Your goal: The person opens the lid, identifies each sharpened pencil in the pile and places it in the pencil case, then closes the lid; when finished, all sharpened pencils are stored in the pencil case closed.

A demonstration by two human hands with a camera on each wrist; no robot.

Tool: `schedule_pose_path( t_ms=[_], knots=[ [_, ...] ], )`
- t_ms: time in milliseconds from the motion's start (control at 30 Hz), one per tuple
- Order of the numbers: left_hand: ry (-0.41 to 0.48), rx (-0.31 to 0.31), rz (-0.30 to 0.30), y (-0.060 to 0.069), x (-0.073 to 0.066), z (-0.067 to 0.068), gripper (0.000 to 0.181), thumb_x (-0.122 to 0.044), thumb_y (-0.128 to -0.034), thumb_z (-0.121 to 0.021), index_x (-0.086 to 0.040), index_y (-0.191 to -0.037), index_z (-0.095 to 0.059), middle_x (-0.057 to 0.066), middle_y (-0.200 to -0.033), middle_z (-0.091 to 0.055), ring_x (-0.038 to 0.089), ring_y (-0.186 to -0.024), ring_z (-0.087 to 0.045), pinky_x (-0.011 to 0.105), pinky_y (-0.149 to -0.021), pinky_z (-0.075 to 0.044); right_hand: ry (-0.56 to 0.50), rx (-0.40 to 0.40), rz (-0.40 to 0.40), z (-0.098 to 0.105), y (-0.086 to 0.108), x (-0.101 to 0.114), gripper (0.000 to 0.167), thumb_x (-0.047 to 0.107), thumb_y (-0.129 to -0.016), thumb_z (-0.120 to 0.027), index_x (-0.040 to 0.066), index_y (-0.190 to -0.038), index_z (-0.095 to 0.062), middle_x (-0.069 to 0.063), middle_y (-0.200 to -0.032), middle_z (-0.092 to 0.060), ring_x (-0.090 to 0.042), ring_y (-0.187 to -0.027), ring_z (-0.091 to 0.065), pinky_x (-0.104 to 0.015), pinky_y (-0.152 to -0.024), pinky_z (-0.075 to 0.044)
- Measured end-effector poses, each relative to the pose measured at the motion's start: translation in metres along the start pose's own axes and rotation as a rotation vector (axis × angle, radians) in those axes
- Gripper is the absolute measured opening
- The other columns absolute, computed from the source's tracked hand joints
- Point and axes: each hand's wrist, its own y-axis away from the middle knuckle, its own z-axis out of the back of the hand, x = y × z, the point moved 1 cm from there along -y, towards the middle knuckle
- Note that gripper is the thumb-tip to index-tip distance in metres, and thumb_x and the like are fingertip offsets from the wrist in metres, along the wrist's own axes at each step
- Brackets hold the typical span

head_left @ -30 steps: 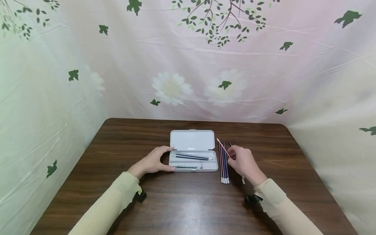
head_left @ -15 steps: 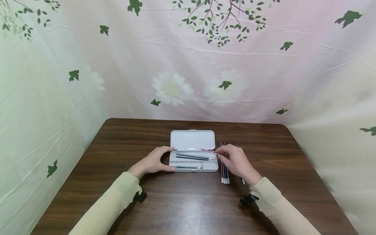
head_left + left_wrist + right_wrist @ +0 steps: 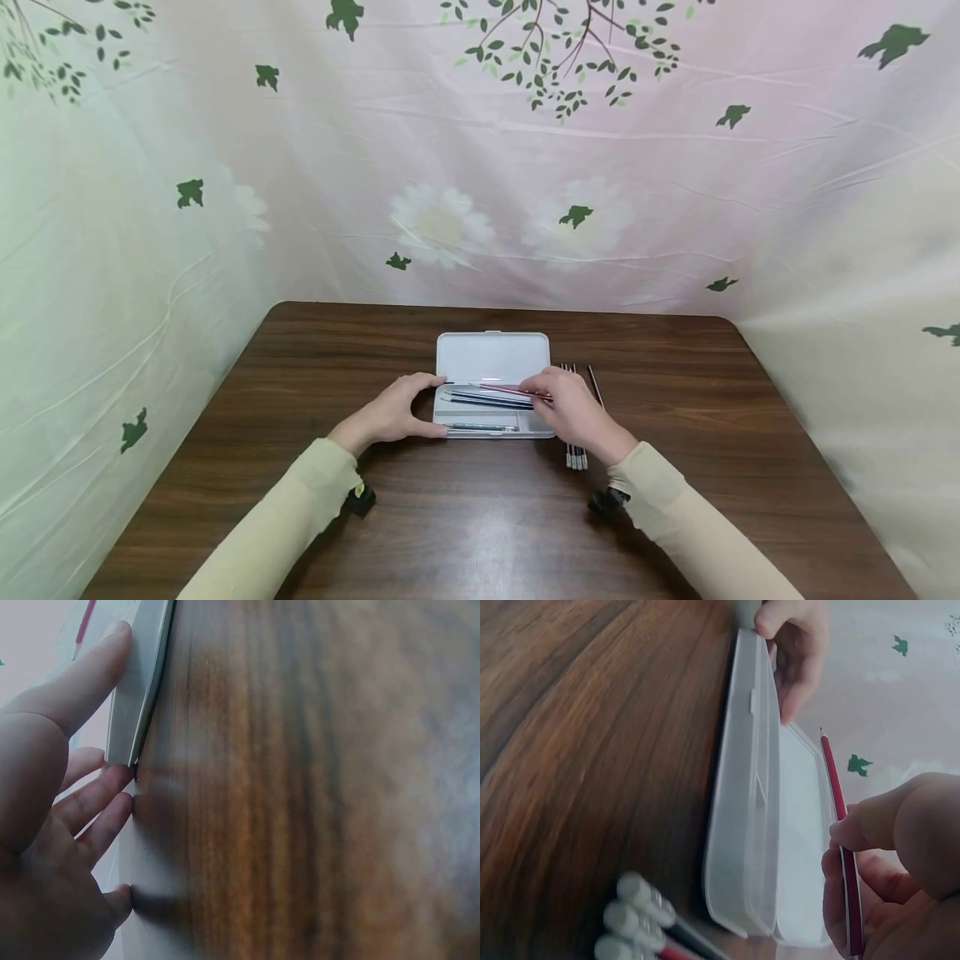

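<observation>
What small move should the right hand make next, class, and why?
The right hand should probably lower the red pencil into the back compartment of the pencil case: it pinches that pencil over the open case, dark pencils already lie there, and the left hand holds the case's left end.

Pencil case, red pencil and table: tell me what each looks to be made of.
Pencil case: probably hard plastic, whitish with a soft sheen; thin moulded walls and rounded corners suggest it.
Red pencil: likely wood with smooth red paint, given the pale sharpened cone behind its dark tip.
Table: dark brown, semi-gloss; streaky grain suggests wood, though printed laminate is possible.
</observation>
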Motion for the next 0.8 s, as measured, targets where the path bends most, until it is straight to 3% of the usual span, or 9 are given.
schedule_pose_path(
  t_ms=[367,567,800],
  knots=[
    [0.008,0.000,0.007,0.000,0.001,-0.001,0.092,-0.050,-0.0805,-0.090,-0.009,-0.153,-0.051,0.009,-0.156,-0.052,0.031,-0.147,-0.042,0.053,-0.122,-0.032,0.015,0.028,0.042,-0.029,-0.015,0.013,0.022,-0.008,-0.088,-0.071,0.006,-0.102,-0.081,-0.004,-0.095,-0.074,-0.018,-0.092,-0.071,-0.036,-0.081,-0.061],
    [0.008,-0.001,0.006,0.000,0.002,0.000,0.092,-0.051,-0.0808,-0.090,-0.009,-0.153,-0.052,0.009,-0.156,-0.053,0.032,-0.146,-0.042,0.054,-0.122,-0.033,0.033,0.046,0.073,-0.042,-0.021,0.018,0.028,-0.013,-0.087,-0.067,0.009,-0.096,-0.082,-0.003,-0.091,-0.074,-0.016,-0.086,-0.070,-0.033,-0.073,-0.059],
    [0.011,-0.006,0.022,-0.003,0.000,-0.001,0.092,-0.051,-0.0807,-0.090,-0.009,-0.153,-0.052,0.009,-0.156,-0.052,0.032,-0.146,-0.042,0.054,-0.122,-0.033,0.005,0.087,0.096,-0.047,-0.027,0.015,0.031,-0.015,-0.090,-0.064,0.009,-0.099,-0.081,-0.004,-0.096,-0.076,-0.017,-0.093,-0.073,-0.034,-0.081,-0.061]
  ],
)
